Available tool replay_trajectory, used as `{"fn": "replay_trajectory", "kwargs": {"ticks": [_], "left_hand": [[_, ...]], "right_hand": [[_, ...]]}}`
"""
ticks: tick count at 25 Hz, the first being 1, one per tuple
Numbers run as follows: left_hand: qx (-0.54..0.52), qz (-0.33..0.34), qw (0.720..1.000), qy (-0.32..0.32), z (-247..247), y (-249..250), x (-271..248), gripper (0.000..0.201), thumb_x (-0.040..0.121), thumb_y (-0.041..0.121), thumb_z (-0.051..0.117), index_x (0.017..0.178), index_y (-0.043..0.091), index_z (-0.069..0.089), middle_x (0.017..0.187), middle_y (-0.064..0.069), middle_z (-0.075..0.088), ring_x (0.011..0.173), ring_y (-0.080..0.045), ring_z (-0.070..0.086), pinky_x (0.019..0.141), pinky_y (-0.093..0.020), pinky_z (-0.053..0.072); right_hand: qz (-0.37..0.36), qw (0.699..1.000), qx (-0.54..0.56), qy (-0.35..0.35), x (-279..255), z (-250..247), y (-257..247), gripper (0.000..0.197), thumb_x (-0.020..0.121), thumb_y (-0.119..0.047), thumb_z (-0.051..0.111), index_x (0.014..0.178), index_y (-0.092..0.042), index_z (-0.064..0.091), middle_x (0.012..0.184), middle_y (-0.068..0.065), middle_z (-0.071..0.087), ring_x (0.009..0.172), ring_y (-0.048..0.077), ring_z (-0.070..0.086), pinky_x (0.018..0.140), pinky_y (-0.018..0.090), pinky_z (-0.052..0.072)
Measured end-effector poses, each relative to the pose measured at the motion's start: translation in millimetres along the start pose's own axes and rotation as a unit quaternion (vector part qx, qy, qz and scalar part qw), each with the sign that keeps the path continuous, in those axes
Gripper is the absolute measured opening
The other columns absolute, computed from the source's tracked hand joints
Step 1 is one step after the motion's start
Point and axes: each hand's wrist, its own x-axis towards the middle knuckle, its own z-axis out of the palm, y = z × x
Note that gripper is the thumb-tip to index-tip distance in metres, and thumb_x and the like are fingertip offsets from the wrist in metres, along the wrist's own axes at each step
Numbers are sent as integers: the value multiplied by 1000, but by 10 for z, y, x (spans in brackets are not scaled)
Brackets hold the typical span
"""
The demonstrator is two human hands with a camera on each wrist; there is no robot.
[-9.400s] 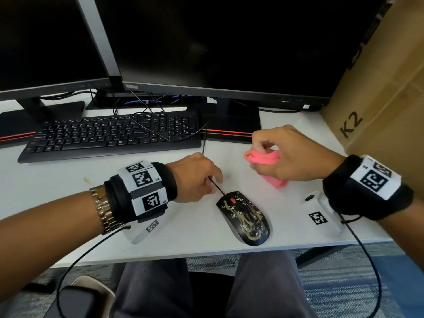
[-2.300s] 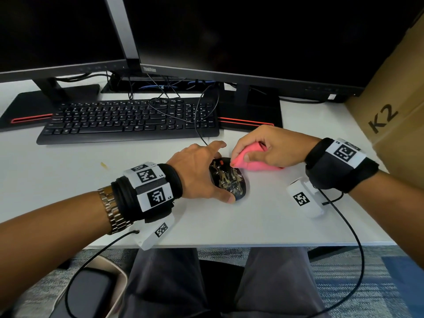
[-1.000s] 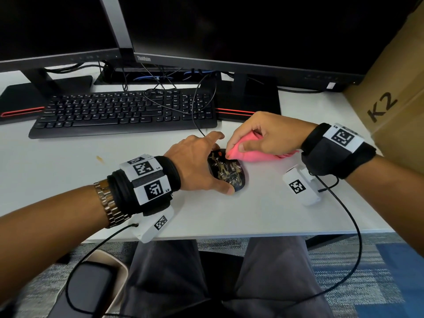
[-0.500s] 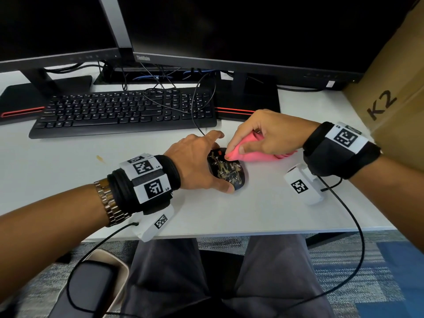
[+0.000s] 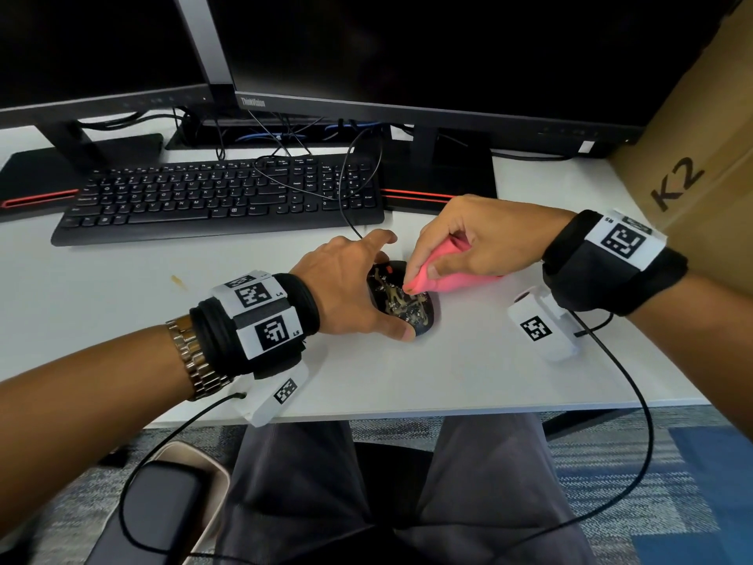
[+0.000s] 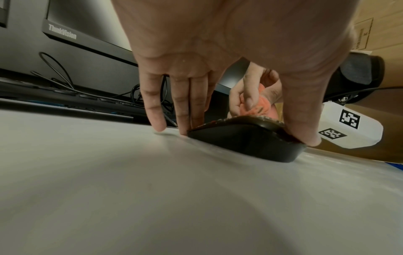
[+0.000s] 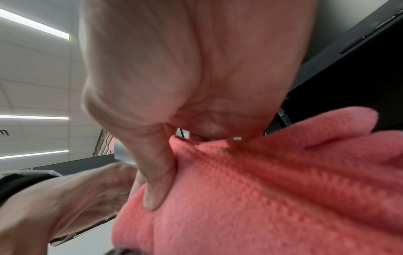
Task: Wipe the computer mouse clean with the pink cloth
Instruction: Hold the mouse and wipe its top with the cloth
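Bright even overhead light, soft shadows, wide-angle edge warp, blurry right-wrist close-up.

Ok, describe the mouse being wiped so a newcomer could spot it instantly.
Start at the black keyboard on the white desk; just in front of its right end, the two hands meet. The mouse lies between them: black with a tan, splattered-looking pattern, with the pink cloth pressed on it.

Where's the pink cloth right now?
In the head view, the bunched pink cloth is pinched in the right hand, touching the patterned black mouse before the keyboard.
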Motion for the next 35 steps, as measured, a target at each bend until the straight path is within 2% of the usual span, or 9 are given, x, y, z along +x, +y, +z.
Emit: {"fn": "replay_trajectory", "kwargs": {"ticks": [4,8,10,13,18,23,27,31,35], "left_hand": [[3,3,1000,1,-12,14,-9,121,46,75,77,147,33,23,136,11,58,125,-20,49,103,-41,45],[7,5,1000,2,-13,25,-10,120,48,74,77,148,32,24,135,10,58,124,-20,48,102,-41,45],[6,6,1000,2,-13,18,-5,121,47,75,77,147,33,24,135,10,59,124,-20,49,102,-41,45],[7,4,1000,3,-10,10,3,124,44,78,75,147,34,23,135,11,58,123,-19,49,101,-40,46],[11,3,1000,1,-12,25,-5,121,47,75,76,147,34,24,137,12,57,124,-20,48,101,-38,44],[9,4,1000,2,-17,31,-15,119,49,73,77,148,33,24,138,13,57,126,-20,47,103,-39,44],[7,2,1000,0,-16,35,-18,119,49,73,77,148,34,23,138,13,56,126,-20,46,103,-38,43],[10,4,1000,0,-13,36,-19,117,51,72,77,148,34,24,138,14,55,127,-19,44,104,-38,42],[6,3,1000,1,-15,39,-22,117,51,71,78,148,34,24,138,14,55,128,-18,44,105,-38,41]], "right_hand": [[12,1000,7,13,-28,-55,-22,23,100,-7,64,111,-20,80,83,-35,74,73,-16,68,68,6,52],[11,999,-7,29,74,-2,19,26,99,-13,65,114,-29,80,107,-21,78,105,-3,70,101,33,55],[12,1000,-3,20,90,20,56,26,99,-13,66,114,-30,80,110,-20,78,108,-1,70,104,35,54],[-3,1000,8,0,41,25,38,25,99,-13,66,112,-29,80,107,-20,79,105,0,72,101,27,54],[-26,1000,-3,6,-25,-5,96,24,98,-12,67,112,-26,81,104,-19,78,92,-12,69,81,3,44],[-28,999,19,35,-47,70,133,23,98,-10,68,113,-23,81,106,-17,79,98,-5,71,86,8,47],[-36,999,18,7,-133,40,117,22,99,-5,66,111,-17,81,101,-14,79,82,-12,67,74,1,43],[-26,998,32,45,-128,12,213,23,98,-9,68,112,-22,81,103,-19,80,100,-3,72,88,7,47],[-19,999,29,37,-142,87,271,22,98,-10,68,112,-22,81,103,-19,80,99,-1,73,86,6,46]]}}
